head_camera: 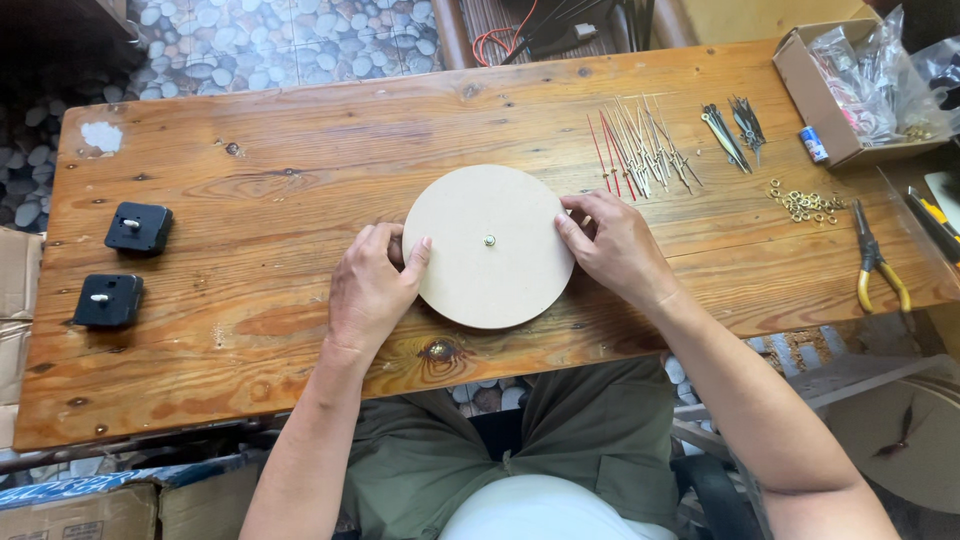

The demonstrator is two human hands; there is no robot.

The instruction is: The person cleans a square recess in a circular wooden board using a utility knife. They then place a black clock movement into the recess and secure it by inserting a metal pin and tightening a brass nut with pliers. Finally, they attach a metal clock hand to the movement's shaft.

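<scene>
Bare wooden table [270, 190] surrounds the round disc [490, 290], both edges pinched by fingers [575, 235].

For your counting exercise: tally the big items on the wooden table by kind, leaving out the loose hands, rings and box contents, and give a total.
Round discs: 1
Black clock movements: 2
Pliers: 1
Cardboard boxes: 1
Total: 5
The left hand and right hand hold the disc by its edges.
</scene>
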